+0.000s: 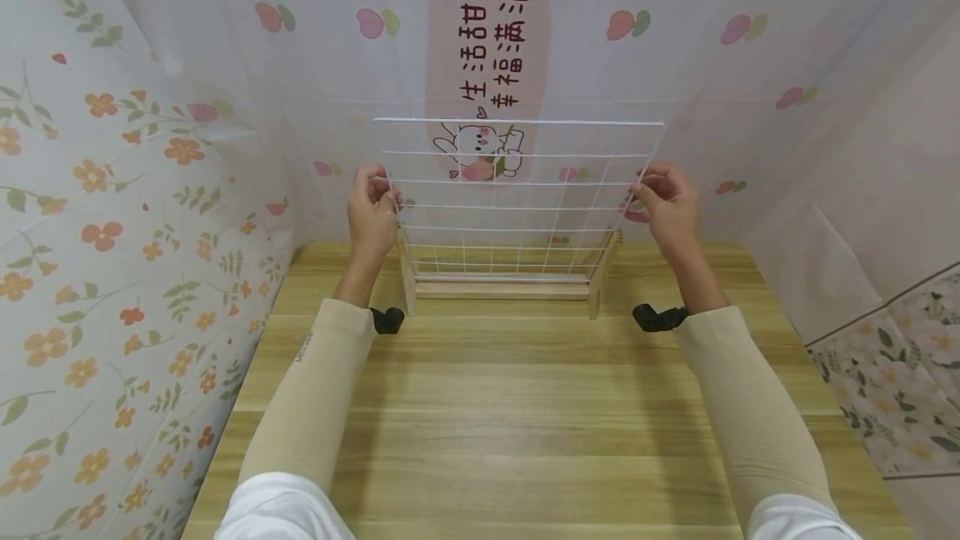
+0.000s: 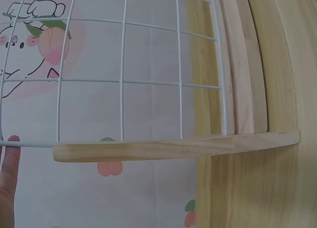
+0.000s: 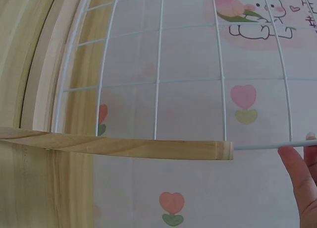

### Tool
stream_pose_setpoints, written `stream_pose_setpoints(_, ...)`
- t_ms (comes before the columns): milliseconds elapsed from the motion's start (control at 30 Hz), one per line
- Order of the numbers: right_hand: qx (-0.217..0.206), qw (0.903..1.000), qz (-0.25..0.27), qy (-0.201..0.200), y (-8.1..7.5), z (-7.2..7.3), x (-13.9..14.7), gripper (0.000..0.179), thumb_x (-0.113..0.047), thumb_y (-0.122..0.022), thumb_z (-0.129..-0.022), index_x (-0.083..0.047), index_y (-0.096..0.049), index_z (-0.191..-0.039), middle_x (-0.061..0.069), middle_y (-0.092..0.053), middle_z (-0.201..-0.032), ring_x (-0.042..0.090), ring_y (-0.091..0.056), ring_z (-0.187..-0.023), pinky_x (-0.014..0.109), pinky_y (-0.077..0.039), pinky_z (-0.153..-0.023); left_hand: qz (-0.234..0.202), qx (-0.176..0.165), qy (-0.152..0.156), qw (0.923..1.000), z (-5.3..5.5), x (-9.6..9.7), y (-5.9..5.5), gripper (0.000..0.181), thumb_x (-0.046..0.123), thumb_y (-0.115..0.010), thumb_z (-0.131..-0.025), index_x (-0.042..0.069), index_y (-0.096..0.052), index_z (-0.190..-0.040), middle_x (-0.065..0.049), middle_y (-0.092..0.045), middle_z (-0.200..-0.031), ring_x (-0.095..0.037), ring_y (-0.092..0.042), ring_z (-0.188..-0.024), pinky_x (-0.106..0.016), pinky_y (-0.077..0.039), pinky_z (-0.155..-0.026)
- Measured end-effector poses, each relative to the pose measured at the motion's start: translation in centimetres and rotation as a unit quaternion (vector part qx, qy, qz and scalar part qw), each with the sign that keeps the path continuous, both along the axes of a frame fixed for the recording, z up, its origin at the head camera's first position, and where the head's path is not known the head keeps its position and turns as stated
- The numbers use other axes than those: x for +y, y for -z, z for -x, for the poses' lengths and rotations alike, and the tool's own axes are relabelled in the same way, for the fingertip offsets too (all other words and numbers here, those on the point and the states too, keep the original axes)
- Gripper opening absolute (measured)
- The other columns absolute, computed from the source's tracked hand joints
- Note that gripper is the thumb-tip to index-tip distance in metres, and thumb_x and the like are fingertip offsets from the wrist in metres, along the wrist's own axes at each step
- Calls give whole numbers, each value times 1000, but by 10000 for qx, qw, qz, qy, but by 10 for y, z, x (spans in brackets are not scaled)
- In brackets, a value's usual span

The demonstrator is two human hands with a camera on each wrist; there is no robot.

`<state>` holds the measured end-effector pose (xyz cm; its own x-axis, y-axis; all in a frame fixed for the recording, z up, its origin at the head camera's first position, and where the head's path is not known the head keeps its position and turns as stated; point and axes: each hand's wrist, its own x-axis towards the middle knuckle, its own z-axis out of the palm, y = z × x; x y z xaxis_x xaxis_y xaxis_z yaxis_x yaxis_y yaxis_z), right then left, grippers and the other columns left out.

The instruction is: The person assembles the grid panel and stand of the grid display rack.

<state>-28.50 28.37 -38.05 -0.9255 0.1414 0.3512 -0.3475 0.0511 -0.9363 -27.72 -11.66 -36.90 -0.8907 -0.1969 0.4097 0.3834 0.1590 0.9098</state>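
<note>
A white wire grid panel (image 1: 517,207) stands upright, leaning slightly back, its lower part set between the two side posts of a light wooden stand (image 1: 502,288). With thumb and fingers, my left hand (image 1: 373,211) pinches the panel's left edge wire above the post. The right hand (image 1: 675,211) pinches the opposite edge at about the same height. In the left wrist view, one finger (image 2: 9,176) touches the edge wire beyond the end of the wooden post (image 2: 148,151). Fingertips (image 3: 295,171) meet the edge wire past the other post (image 3: 163,148) in the right wrist view.
The stand sits near the back of a wood-grain table (image 1: 495,423). Behind it hangs a pale printed cloth (image 1: 322,65) with fruit-like motifs and lettering. Flowered cloth (image 1: 135,273) lines the left side. Black wrist-worn pieces (image 1: 658,318) jut inward from both sleeves.
</note>
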Motion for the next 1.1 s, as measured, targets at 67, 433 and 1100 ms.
stream_pose_setpoints(67, -24, 10000, 33, -26, 2, 0, -1, 11, -2, -63, -92, -10, -62, -100, 10, -63, -89, 19, -67, -75, 33, -59, -67, 2, 12, 38, 10000, -1, -1, 2, 19, -15, -42, -94, -8, -46, -111, -32, -54, -93, -43, -55, -84, -30, -51, -71)
stream_pose_setpoints(433, -64, 9999, -103, 37, 11, 0, -1, 11, -4, -63, -93, -9, -62, -103, 8, -63, -89, 22, -66, -78, 31, -58, -66, 45, -161, 73, 9998, 1, -2, 13, 20, -14, -41, -94, -6, -45, -112, -33, -51, -94, -50, -52, -88, -38, -48, -70)
stream_pose_setpoints(1100, -101, 9995, -305, -2, 16, 1, -1, 9, -6, -60, -95, -10, -59, -103, 7, -61, -92, 23, -66, -82, 27, -59, -65, 318, -138, -40, 9994, 28, -10, 45, 20, -9, -41, -97, 2, -45, -113, -18, -55, -92, -39, -57, -88, -20, -45, -65)
